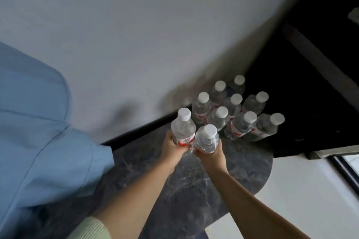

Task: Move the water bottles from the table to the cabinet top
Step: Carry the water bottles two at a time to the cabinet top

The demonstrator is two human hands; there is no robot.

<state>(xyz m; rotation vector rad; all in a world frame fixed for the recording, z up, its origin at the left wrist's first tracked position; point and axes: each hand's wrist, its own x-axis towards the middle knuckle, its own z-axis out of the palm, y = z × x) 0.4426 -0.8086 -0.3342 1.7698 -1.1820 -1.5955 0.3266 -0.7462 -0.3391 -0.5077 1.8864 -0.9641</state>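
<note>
Water bottles: 2 are held low in the centre, 1 in the left hand (pixel 173 148)'s grip, 1 in the right hand (pixel 210 154)'s; 9 more (pixel 233 110) stand clustered above on the dark counter (pixel 194 186). They look full, so heavy, with thin slippery walls; mid-body is the best hold. Fingers are hidden, labels blurred, no cabinet top identifiable.

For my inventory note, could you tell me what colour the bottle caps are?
White caps, clearest in the head view.
</note>
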